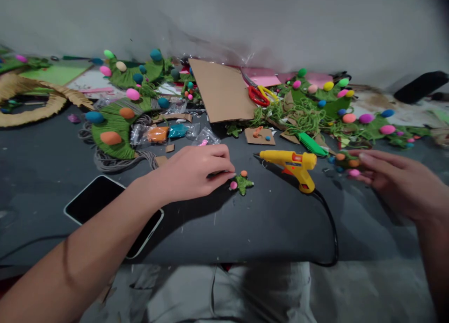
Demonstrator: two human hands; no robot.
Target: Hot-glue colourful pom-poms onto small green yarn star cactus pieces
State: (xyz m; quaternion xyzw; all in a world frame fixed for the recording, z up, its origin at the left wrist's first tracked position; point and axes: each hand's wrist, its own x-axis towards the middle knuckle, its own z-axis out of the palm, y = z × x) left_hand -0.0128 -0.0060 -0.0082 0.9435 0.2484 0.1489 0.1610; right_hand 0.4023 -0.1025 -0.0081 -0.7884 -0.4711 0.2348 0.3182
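Observation:
My left hand (199,169) is closed in a pinch at the left edge of a small green yarn star (242,184), which lies on the dark table with a pink ball and an orange ball on its points. Whether the fingertips grip the star cannot be made out. My right hand (389,175), at the far right, holds a small green piece (345,161) with orange, pink and blue balls between thumb and fingers. Between the hands a yellow glue gun (293,164) lies on its side, nozzle toward the left.
A phone (94,199) lies under my left forearm. Behind are cardboard (224,91), red-handled scissors (258,96), green yarn (305,114), a green brush (312,144) and a large green piece with balls (114,126). The glue gun's black cable (333,229) curves to the front edge.

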